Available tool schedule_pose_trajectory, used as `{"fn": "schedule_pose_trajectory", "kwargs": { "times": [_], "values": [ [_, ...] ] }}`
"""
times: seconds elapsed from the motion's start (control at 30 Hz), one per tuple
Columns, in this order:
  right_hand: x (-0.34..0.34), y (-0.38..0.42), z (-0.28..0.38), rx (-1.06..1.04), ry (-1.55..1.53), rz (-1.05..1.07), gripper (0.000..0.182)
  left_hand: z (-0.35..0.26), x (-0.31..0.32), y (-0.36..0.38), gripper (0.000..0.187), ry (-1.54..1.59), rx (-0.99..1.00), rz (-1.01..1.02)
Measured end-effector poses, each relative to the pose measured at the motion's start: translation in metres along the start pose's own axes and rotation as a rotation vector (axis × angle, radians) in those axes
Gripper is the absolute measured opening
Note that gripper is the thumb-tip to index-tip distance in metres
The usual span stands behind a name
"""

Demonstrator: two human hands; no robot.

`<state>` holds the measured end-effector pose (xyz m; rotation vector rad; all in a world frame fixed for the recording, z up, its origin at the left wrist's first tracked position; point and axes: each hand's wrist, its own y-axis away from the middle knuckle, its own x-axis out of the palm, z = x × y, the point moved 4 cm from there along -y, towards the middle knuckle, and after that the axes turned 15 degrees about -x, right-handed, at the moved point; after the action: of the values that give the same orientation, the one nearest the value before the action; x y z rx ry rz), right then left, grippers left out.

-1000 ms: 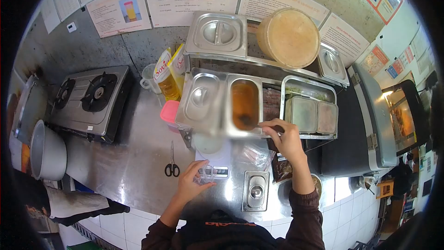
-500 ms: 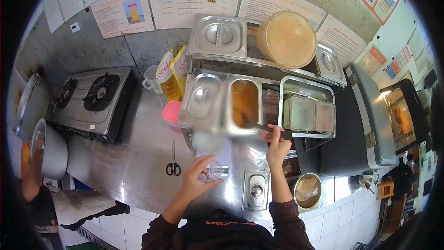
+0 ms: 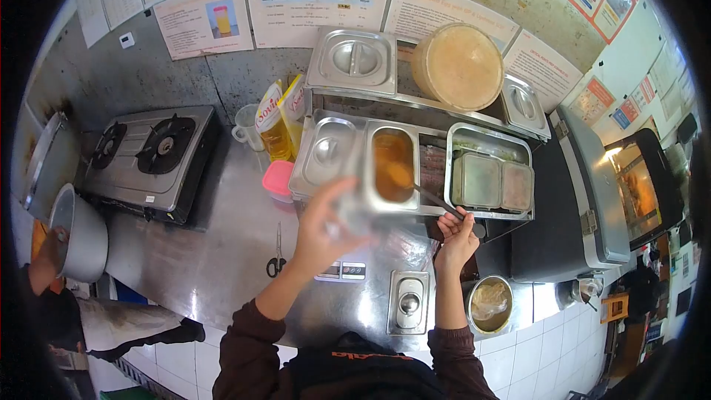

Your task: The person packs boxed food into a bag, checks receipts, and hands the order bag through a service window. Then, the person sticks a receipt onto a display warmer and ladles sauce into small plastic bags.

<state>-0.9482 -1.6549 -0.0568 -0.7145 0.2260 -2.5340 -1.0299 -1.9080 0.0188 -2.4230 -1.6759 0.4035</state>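
My left hand (image 3: 315, 230) is raised at the front of the steel rack, its fingers around a small clear cup (image 3: 351, 218) that is smeared by motion. Just right of it is a steel pan (image 3: 416, 154) of orange-brown sauce (image 3: 390, 150). A ladle (image 3: 443, 202) with a dark handle is in my right hand (image 3: 456, 241), gripped near the handle's end. The ladle's bowl lies in the sauce at the pan's near end. Below my left hand sits a digital scale (image 3: 352, 271), partly hidden by the arm.
Scissors (image 3: 275, 265) and a lidded steel container (image 3: 409, 302) lie on the counter. A pink-lidded tub (image 3: 278, 176) and oil pouches (image 3: 274, 130) stand left of the rack, near a gas stove (image 3: 148, 167). Another person's hand (image 3: 48, 252) is by a large pot (image 3: 85, 241).
My left hand has moved up and forward from above the scale toward the sauce pan, carrying the clear cup. My right hand has shifted slightly right and down, with the ladle still in the sauce.
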Motion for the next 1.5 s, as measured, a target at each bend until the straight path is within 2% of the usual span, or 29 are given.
{"fn": "schedule_pose_trajectory", "kwargs": {
  "times": [0.17, 0.27, 0.33, 0.47, 0.53, 0.6, 0.63, 0.77, 0.83, 0.93, 1.03, 1.27, 1.5],
  "values": [
    [0.008, -0.018, 0.012, 0.083, -0.064, 0.011, 0.041, -0.003, 0.01, -0.036, 0.068, 0.085, -0.011, -0.019],
    [0.019, -0.034, 0.034, 0.079, -0.11, 0.021, 0.04, -0.005, 0.018, -0.049, 0.064, 0.167, -0.084, -0.036],
    [0.023, -0.044, 0.043, 0.051, -0.131, 0.055, 0.039, -0.007, 0.021, -0.054, 0.062, 0.239, -0.205, -0.046],
    [0.021, -0.051, 0.041, 0.105, -0.078, 0.126, 0.037, 0.016, 0.023, -0.068, 0.059, 0.183, -0.158, -0.131],
    [0.02, -0.057, 0.043, 0.118, -0.078, 0.132, 0.036, 0.022, 0.021, -0.075, 0.053, 0.018, -0.074, -0.17],
    [0.021, -0.065, 0.047, 0.132, -0.076, 0.136, 0.035, 0.026, 0.022, -0.078, 0.053, 0.056, -0.155, -0.123],
    [0.026, -0.072, 0.056, 0.107, -0.083, 0.149, 0.034, 0.027, 0.024, -0.079, 0.053, 0.092, -0.234, -0.074],
    [0.048, -0.098, 0.094, 0.04, -0.135, 0.197, 0.031, 0.017, 0.028, -0.085, 0.055, 0.04, -0.231, 0.031],
    [0.059, -0.103, 0.109, 0.011, -0.161, 0.219, 0.031, 0.013, 0.034, -0.089, 0.058, -0.036, -0.133, 0.034],
    [0.073, -0.103, 0.126, -0.021, -0.162, 0.261, 0.031, 0.008, 0.041, -0.094, 0.059, -0.071, -0.102, 0.051],
    [0.079, -0.101, 0.128, -0.035, -0.111, 0.302, 0.033, 0.006, 0.047, -0.099, 0.058, 0.043, -0.046, 0.098],
    [0.086, -0.097, 0.138, -0.19, 0.068, 0.398, 0.038, 0.008, 0.049, -0.105, 0.057, 0.088, -0.07, 0.109],
    [0.093, -0.095, 0.152, -0.331, 0.167, 0.466, 0.043, 0.001, 0.047, -0.105, 0.052, 0.002, -0.076, 0.061]
  ]
}}
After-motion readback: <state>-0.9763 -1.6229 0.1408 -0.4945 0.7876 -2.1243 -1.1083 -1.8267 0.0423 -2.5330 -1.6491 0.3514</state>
